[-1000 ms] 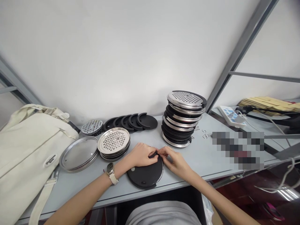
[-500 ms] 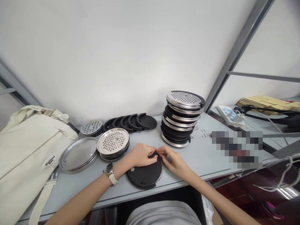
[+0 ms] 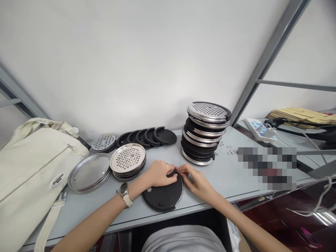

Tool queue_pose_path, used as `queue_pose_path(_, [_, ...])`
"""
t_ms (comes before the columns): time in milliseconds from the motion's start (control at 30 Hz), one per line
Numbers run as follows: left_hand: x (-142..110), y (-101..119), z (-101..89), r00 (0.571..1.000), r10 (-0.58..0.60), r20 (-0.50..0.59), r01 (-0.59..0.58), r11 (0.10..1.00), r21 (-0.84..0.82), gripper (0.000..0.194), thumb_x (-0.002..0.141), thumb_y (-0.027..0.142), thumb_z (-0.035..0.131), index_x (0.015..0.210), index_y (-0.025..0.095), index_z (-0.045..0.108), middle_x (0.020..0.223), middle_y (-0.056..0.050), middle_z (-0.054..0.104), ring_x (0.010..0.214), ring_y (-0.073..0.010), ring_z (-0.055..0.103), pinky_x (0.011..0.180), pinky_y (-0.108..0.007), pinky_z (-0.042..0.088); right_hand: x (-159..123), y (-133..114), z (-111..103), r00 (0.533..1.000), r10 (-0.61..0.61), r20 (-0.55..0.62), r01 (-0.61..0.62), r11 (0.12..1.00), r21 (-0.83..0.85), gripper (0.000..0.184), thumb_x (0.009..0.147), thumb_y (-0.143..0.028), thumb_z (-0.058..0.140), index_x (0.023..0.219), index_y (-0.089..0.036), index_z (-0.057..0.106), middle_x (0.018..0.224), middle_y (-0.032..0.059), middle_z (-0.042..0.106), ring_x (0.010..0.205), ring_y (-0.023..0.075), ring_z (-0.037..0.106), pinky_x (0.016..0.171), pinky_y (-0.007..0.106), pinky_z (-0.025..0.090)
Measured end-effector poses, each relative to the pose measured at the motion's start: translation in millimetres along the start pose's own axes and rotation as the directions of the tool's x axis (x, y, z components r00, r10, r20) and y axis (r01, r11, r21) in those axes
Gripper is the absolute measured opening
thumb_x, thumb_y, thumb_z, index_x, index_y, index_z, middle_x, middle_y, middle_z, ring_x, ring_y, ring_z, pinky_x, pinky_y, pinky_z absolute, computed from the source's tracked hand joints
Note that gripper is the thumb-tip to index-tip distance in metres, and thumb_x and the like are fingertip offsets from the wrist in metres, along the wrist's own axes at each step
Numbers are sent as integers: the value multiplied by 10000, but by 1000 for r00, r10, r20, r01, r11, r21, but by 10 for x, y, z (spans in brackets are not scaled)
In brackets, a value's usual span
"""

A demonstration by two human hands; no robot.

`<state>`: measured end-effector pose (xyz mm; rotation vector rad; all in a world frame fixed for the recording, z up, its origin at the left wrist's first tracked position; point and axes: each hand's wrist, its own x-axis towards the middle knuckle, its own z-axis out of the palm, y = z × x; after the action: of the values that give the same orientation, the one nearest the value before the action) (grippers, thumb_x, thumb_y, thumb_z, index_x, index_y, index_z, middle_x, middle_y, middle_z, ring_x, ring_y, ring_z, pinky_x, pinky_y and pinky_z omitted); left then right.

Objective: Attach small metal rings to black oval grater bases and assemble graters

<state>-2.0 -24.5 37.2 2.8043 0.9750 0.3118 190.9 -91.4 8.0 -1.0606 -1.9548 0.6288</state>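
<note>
A round black disc (image 3: 165, 199) with a raised rim and a silvery right edge lies flat near the table's front. My left hand (image 3: 161, 173), with a watch on its wrist, presses on the disc's far part, thumb and fingers closed at its edge. Against the far right of the rim, my right hand (image 3: 195, 180) pinches with thumb and forefinger. A small glint shows where the fingertips of both hands meet, but what is pinched there is too small to make out.
Perforated metal grater plates (image 3: 128, 157) and plain metal plates (image 3: 90, 171) are stacked to the left. Behind them overlap several black discs (image 3: 165, 136). A tall mixed stack (image 3: 203, 140) and small metal rings (image 3: 230, 152) are right. A cream bag (image 3: 34, 164) covers the left end.
The whole view has shifted very slightly. Both hands keep almost the same place at the disc's far rim.
</note>
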Motion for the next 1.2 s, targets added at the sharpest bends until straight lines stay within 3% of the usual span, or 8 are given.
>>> queue_pose_path(600, [-3, 12, -28, 1000, 21, -13, -21, 1000, 1, 224, 834, 357, 537, 677, 201, 572, 587, 23, 612, 517, -126, 515, 524, -277, 222, 1, 9, 30, 998, 8, -65, -8, 1000, 4, 131, 934, -161, 460, 1035, -217, 521, 930, 35, 608, 838, 153, 598, 782, 279, 488])
queue_pose_path(1000, [-7, 18, -29, 1000, 25, -17, -25, 1000, 1, 224, 841, 362, 529, 699, 200, 590, 594, 17, 611, 516, -127, 518, 527, -281, 225, 1, -33, 6, 999, 30, -13, -31, 999, -42, 311, 932, -157, 434, 1230, -223, 497, 1013, 57, 643, 827, 158, 624, 788, 307, 524])
queue_pose_path(1200, [1, 19, -34, 1000, 11, -9, -11, 1000, 2, 242, 838, 377, 532, 688, 197, 594, 602, 9, 624, 523, -132, 526, 526, -282, 221, 11, -9, 14, 999, -12, -42, 10, 999, -43, 287, 930, -168, 442, 1203, -218, 517, 1112, 87, 638, 926, 183, 637, 821, 331, 538])
